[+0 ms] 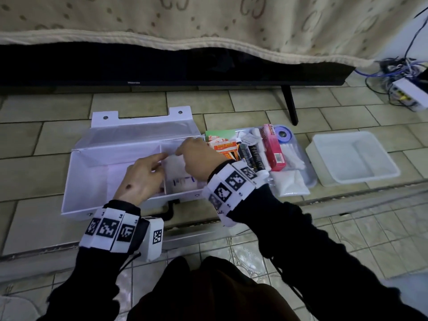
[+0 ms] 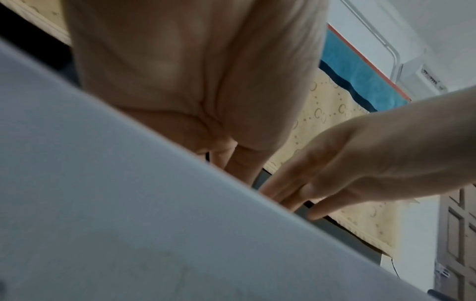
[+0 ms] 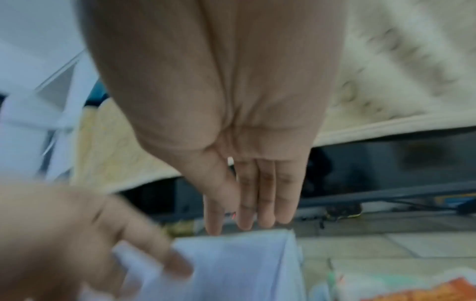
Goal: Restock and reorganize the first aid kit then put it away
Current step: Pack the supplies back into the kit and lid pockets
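Note:
The white first aid box [image 1: 92, 163] lies open on the tiled floor, lid tipped back, with a divider down its middle. Both hands reach into its right compartment. My left hand [image 1: 162, 156] stretches its fingers [image 3: 167, 258] onto a flat white pack [image 3: 244, 264]. My right hand [image 1: 181, 152] points straight fingers [image 3: 247, 224] down at that pack's far edge. A white pack with blue print [image 1: 183, 181] lies lower in the same compartment. The left compartment looks bare. In the left wrist view the box wall [image 2: 128, 203] hides my left fingertips.
Right of the box a clear tray [image 1: 310, 177] holds orange plaster packs [image 1: 223, 147], black tubes [image 1: 252, 158], a pink carton [image 1: 273, 147], a blue tape roll [image 1: 284, 134] and gauze. An empty white tub [image 1: 352, 156] stands further right. A cloth-draped television [image 1: 162, 66] and tangled cables [image 1: 393, 72] lie behind.

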`<state>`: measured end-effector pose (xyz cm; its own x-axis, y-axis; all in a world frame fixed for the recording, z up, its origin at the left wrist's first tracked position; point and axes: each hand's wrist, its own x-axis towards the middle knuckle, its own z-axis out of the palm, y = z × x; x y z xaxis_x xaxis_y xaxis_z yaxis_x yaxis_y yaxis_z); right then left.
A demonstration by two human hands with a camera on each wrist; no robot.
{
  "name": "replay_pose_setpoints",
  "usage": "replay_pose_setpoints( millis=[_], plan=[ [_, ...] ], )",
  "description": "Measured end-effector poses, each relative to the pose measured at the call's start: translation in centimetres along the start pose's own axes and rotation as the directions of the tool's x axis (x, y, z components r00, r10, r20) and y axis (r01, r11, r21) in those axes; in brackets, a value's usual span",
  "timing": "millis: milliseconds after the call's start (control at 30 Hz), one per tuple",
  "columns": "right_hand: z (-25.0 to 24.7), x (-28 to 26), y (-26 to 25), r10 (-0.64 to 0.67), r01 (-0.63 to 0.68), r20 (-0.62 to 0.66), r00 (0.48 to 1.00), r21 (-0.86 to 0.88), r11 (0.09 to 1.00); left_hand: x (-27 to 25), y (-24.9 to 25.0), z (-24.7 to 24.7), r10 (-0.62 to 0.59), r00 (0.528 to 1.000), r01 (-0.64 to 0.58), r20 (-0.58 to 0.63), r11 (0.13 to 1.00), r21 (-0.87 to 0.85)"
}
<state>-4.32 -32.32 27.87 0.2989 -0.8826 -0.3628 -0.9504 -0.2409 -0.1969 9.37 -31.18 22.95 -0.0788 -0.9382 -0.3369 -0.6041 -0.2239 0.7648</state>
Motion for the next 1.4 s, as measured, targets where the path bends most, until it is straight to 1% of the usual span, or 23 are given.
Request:
replay_pose_setpoints(
  millis=[33,67,100,167,233,267,300,367,400,433,500,567,667,733,867,967,1067,1133,1200,1233,1300,1333,1400],
  plan=[
    [-1.0,-1.1,1.1,0.008,0.001,-0.091,0.996,0.101,0.995,0.1,0.0,0.0,-0.007,1.0,0.007,-0.005,1.0,0.012],
    [-1.8,-2.3,2.4,0.055,-0.023,-0.157,0.986,0.197,0.98,0.1,0.0,0.0,-0.011,1.0,0.012,-0.016,1.0,0.027],
    [-2.5,-3.6,3.8,0.13,-0.067,-0.206,0.97,0.288,0.955,0.2,0.1,0.2,-0.01,1.0,0.012,-0.029,0.999,0.047],
    [-3.1,-6.1,7.2,0.28,-0.19,-0.218,0.935,0.358,0.914,0.3,0.4,0.5,0.011,0.999,-0.004,-0.053,0.992,0.13],
    [-2.5,-8.0,10.9,0.429,-0.386,-0.142,0.892,0.255,0.887,0.3,0.8,1.1,0.014,0.998,-0.002,-0.065,0.982,0.19],
    [-1.7,-8.6,12.8,0.512,-0.485,-0.106,0.853,0.202,0.851,0.3,0.9,1.4,0.005,0.998,0.008,-0.064,0.978,0.21],
    [-0.8,-9.2,14.3,0.597,-0.574,-0.084,0.798,0.194,0.796,0.3,0.9,1.7,0.002,0.998,0.014,-0.067,0.971,0.238],
    [0.9,-9.9,16.2,0.727,-0.7,-0.037,0.685,0.242,0.672,0.4,0.7,2.1,0.01,0.997,0.013,-0.075,0.956,0.293],
    [1.7,-10.0,16.8,0.757,-0.727,-0.008,0.653,0.274,0.63,0.3,0.5,2.3,0.012,0.997,0.013,-0.079,0.952,0.305],
    [2.4,-10.1,17.1,0.769,-0.739,0.023,0.638,0.298,0.604,0.3,0.5,2.4,0.015,0.996,0.011,-0.085,0.953,0.304],
    [3.3,-10.1,17.5,0.769,-0.74,0.066,0.636,0.335,0.583,0.3,0.3,2.5,0.018,0.995,0.011,-0.098,0.959,0.285],
    [3.8,-10.2,17.9,0.776,-0.733,0.055,0.628,0.376,0.567,0.4,0.3,2.6,0.018,0.995,0.011,-0.097,0.958,0.285],
    [3.5,-10.6,18.7,0.807,-0.728,0.037,0.589,0.457,0.511,0.4,0.5,2.7,0.02,0.995,0.013,-0.101,0.95,0.31],
    [2.9,-11.2,19.0,0.816,-0.713,0.022,0.578,0.501,0.491,0.3,0.7,2.8,0.014,0.994,0.024,-0.11,0.941,0.338],
    [1.1,-12.5,19.1,0.809,-0.67,-0.024,0.588,0.546,0.503,0.0,1.1,2.8,-0.017,0.995,0.058,-0.099,0.906,0.419],
    [-1.3,-12.4,18.1,0.771,-0.586,-0.116,0.626,0.582,0.564,0.2,1.0,2.5,-0.028,0.997,0.057,-0.076,0.904,0.423],
    [-4.0,-11.1,15.5,0.684,-0.414,-0.22,0.696,0.655,0.632,0.4,0.6,2.2,0.018,0.999,-0.005,-0.031,0.931,0.365],
    [-5.2,-9.1,13.0,0.597,-0.28,-0.285,0.75,0.682,0.676,0.5,0.6,1.8,0.054,0.997,-0.035,-0.064,0.961,0.275],
    [-5.2,-6.5,10.3,0.516,-0.191,-0.326,0.792,0.67,0.717,0.4,0.7,1.3,0.049,0.992,-0.029,-0.119,0.986,0.164],
    [-4.9,-5.2,9.0,0.475,-0.164,-0.328,0.817,0.657,0.736,0.4,0.8,1.1,0.043,0.989,-0.029,-0.139,0.994,0.105],
    [-3.7,-2.7,6.5,0.405,-0.144,-0.281,0.87,0.641,0.754,0.1,0.9,1.0,0.036,0.986,-0.032,-0.16,0.999,0.027],
    [-3.0,-1.6,5.4,0.374,-0.146,-0.246,0.894,0.629,0.763,0.0,0.9,0.9,0.035,0.985,-0.033,-0.167,0.999,0.016],
    [-1.8,0.3,3.8,0.337,-0.178,-0.199,0.92,0.555,0.812,0.0,0.7,1.0,0.032,0.984,-0.032,-0.177,0.999,0.004]
  ],
)
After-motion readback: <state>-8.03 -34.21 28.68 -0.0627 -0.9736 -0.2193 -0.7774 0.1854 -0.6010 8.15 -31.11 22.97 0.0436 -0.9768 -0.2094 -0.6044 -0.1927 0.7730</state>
